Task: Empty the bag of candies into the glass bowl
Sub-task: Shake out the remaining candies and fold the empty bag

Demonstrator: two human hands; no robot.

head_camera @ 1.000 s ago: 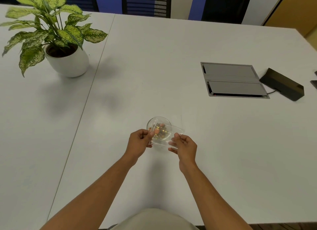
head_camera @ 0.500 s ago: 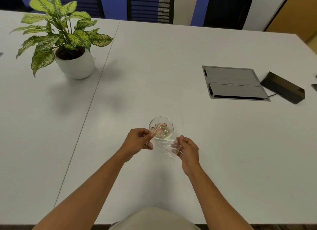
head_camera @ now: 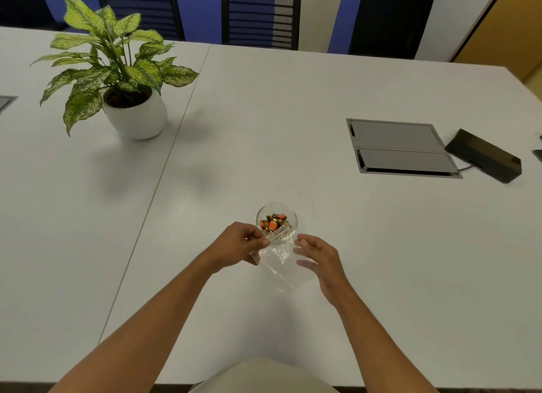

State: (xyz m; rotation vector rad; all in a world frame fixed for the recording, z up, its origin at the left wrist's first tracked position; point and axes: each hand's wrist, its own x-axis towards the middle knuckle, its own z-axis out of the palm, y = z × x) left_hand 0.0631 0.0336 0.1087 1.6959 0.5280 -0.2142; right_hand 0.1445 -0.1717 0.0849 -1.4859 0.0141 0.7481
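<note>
A small glass bowl [head_camera: 277,208] stands on the white table and holds several orange and gold wrapped candies [head_camera: 274,222]. Just in front of it hangs a clear plastic bag [head_camera: 278,260] that looks empty, its mouth touching the bowl's near rim. My left hand [head_camera: 239,244] pinches the bag's left upper edge between thumb and fingers. My right hand [head_camera: 318,259] is beside the bag's right edge with its fingers spread and blurred; no grip on the bag shows.
A potted plant [head_camera: 133,111] in a white pot stands at the far left. A grey cable hatch [head_camera: 399,147] is set into the table at the right, with a black box [head_camera: 484,159] beside it. Chairs [head_camera: 261,14] line the far edge.
The candies have dropped from the bag into the bowl. The bag now hangs limp and lower, and my right hand has opened and let go of its edge. The camera tilted slightly.
</note>
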